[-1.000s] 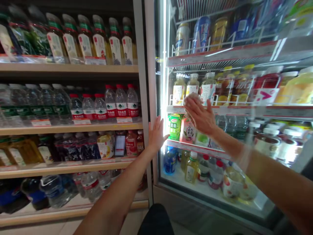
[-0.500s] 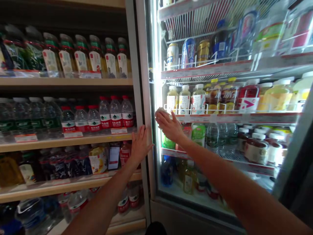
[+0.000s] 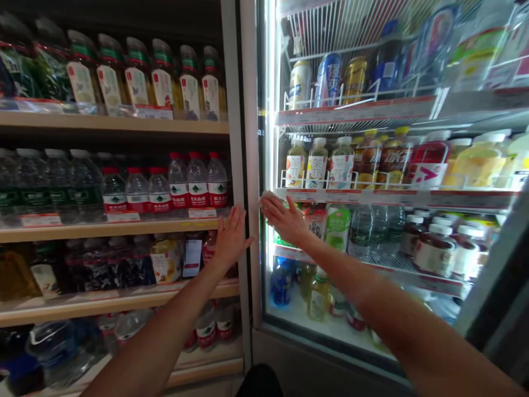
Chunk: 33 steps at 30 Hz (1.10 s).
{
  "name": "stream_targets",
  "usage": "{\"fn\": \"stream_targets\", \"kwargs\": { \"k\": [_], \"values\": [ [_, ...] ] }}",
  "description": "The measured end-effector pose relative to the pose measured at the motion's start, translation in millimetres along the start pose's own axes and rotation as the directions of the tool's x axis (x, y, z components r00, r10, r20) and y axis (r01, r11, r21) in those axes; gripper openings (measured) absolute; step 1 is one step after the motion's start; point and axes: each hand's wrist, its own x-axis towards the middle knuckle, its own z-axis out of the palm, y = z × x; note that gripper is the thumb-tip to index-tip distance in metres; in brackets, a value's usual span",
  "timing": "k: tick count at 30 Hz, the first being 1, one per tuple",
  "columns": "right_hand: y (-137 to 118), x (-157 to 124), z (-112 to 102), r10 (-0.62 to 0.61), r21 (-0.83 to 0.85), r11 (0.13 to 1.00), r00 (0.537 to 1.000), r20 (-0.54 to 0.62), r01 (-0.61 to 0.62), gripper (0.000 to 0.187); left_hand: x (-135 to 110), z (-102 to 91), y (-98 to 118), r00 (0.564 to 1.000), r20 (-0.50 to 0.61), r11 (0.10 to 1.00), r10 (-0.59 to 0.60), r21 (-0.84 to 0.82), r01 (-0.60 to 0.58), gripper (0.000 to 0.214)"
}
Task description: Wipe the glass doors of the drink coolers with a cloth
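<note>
My right hand point(image 3: 285, 220) lies with its fingers together over a small pale cloth point(image 3: 270, 196), pressing it against the left edge of the lit cooler's glass door point(image 3: 268, 309). Only a bit of the cloth shows past the fingertips, so its full size is hidden. Bottles of tea point(image 3: 318, 162) and a green-labelled bottle point(image 3: 338, 226) stand behind the glass near this hand. My left hand point(image 3: 232, 234), fingers outstretched and empty, rests by the upright post point(image 3: 237, 138) at the right end of the wooden shelves.
Water bottles with red caps point(image 3: 197, 179) line the middle shelf point(image 3: 124, 229) on the left. A phone point(image 3: 192, 258) with a lit screen leans among bottles on the shelf below. Cans point(image 3: 328, 80) and more drinks fill the cooler racks.
My right hand has slid slightly down the glass with the cloth. My left hand stays by the post, a little lower against the shelf edge. The camera view has shifted a little.
</note>
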Motion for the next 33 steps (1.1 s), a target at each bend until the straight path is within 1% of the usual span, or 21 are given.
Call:
{"fn": "stream_targets", "kwargs": {
  "k": [1,2,4,5,6,7,8,10,12,14,16,19,20,21,23,25,27,28,31,32,33],
  "values": [
    [-6,-7,2,-0.021,-0.003,1.000,1.000,0.001,0.021,0.042,1,-1.0,1,1.000,-0.003,1.000,0.001,-0.001,-0.001,0.071],
    [-15,-18,5,-0.072,-0.006,0.997,0.997,0.011,0.072,0.041,2,-2.2,2,1.000,-0.005,1.000,0.008,0.000,-0.008,0.069],
    [-32,-41,12,-0.214,-0.001,0.977,0.976,0.041,0.214,0.039,4,-5.0,4,0.999,-0.006,0.999,0.033,0.001,-0.033,0.066],
    [-35,-46,13,-0.272,0.002,0.962,0.961,0.051,0.272,0.038,5,-6.4,4,0.999,-0.011,0.999,0.047,0.000,-0.047,0.065],
    [-34,-46,14,-0.298,0.001,0.954,0.953,0.051,0.299,0.037,8,-7.9,3,0.998,-0.019,0.998,0.058,-0.001,-0.059,0.064],
    [-27,-38,12,-0.289,-0.004,0.957,0.956,0.043,0.290,0.037,11,-9.4,3,0.997,-0.031,0.998,0.064,-0.004,-0.064,0.063],
    [-16,-24,7,-0.247,-0.011,0.969,0.969,0.028,0.247,0.038,16,-11.1,2,0.997,-0.048,0.998,0.063,-0.008,-0.063,0.063],
    [14,15,-5,-0.102,-0.020,0.995,0.995,-0.021,0.102,0.041,29,-15.2,2,0.995,-0.086,0.999,0.047,-0.018,-0.049,0.063],
    [39,52,-18,0.038,-0.014,0.999,0.997,-0.067,-0.039,0.043,45,-20.9,3,0.993,-0.116,0.999,0.033,-0.036,-0.038,0.062],
    [48,70,-25,0.113,-0.009,0.993,0.989,-0.092,-0.114,0.044,59,-27.5,5,0.989,-0.146,0.998,0.030,-0.054,-0.038,0.062],
    [41,70,-23,0.076,-0.010,0.997,0.994,-0.080,-0.077,0.044,71,-33.6,5,0.982,-0.187,0.997,0.026,-0.065,-0.038,0.062],
    [30,61,-18,-0.103,-0.016,0.995,0.994,-0.025,0.103,0.042,81,-39.7,-1,0.965,-0.261,0.997,0.016,-0.064,-0.034,0.060],
    [32,64,-19,-0.129,-0.027,0.991,0.991,-0.023,0.128,0.041,83,-41.0,-5,0.960,-0.278,0.997,0.020,-0.061,-0.038,0.060],
    [38,72,-22,-0.114,-0.044,0.993,0.993,-0.037,0.113,0.041,86,-42.1,-8,0.956,-0.291,0.998,0.025,-0.055,-0.042,0.059],
    [59,97,-33,-0.002,-0.080,0.997,0.995,-0.101,-0.006,0.041,92,-44.4,-14,0.950,-0.310,0.998,0.035,-0.042,-0.050,0.060],
    [82,125,-45,0.128,-0.098,0.984,0.976,-0.175,-0.147,0.041,100,-47.7,-18,0.943,-0.329,0.998,0.037,-0.037,-0.052,0.061],
    [97,144,-53,0.188,-0.113,0.970,0.957,-0.219,-0.216,0.040,111,-51.8,-18,0.934,-0.355,0.998,0.031,-0.042,-0.049,0.061],
    [101,149,-55,0.176,-0.126,0.970,0.959,-0.224,-0.208,0.040,117,-54.0,-17,0.930,-0.368,0.998,0.028,-0.046,-0.048,0.061],
    [110,148,-59,0.043,-0.166,0.983,0.983,-0.178,-0.073,0.037,137,-60.2,-10,0.921,-0.388,0.997,0.025,-0.061,-0.053,0.059],
    [116,146,-63,0.025,-0.174,0.983,0.985,-0.171,-0.055,0.037,144,-62.1,-7,0.921,-0.388,0.996,0.026,-0.066,-0.055,0.059],
    [123,142,-69,0.040,-0.182,0.981,0.983,-0.177,-0.073,0.037,151,-64.0,-3,0.922,-0.386,0.996,0.024,-0.071,-0.056,0.059]
  ]
}}
